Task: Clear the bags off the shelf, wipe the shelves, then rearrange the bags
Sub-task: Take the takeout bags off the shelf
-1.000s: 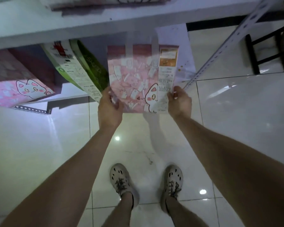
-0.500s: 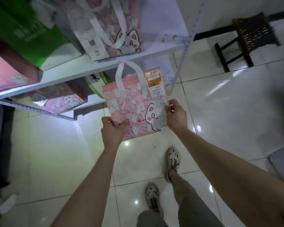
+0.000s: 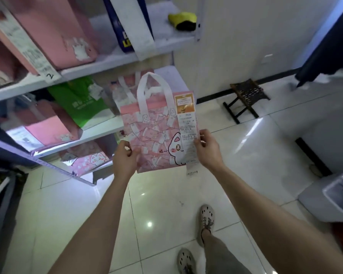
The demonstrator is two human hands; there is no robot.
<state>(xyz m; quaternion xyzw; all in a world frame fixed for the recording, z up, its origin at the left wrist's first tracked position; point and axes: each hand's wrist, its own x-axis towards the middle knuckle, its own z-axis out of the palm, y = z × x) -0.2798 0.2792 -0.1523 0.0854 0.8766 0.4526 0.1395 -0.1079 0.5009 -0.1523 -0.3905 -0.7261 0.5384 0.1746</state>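
Note:
I hold a pink cat-print tote bag with white handles upright in the air, in front of the white shelf unit. My left hand grips its lower left edge. My right hand pinches its right edge together with a long receipt stuck to the bag. On the shelves stand a large pink bag, a dark blue bag, a green bag, another pink bag and a pink cat bag on the lowest level.
A yellow and black cloth lies at the right end of the top visible shelf. A small dark stool stands by the wall on the glossy tiled floor. A grey bin sits at the right. My feet are below.
The bag has come out from the low shelf and risen in both hands. The view has lifted, showing higher shelves, and I have stepped back and to the right.

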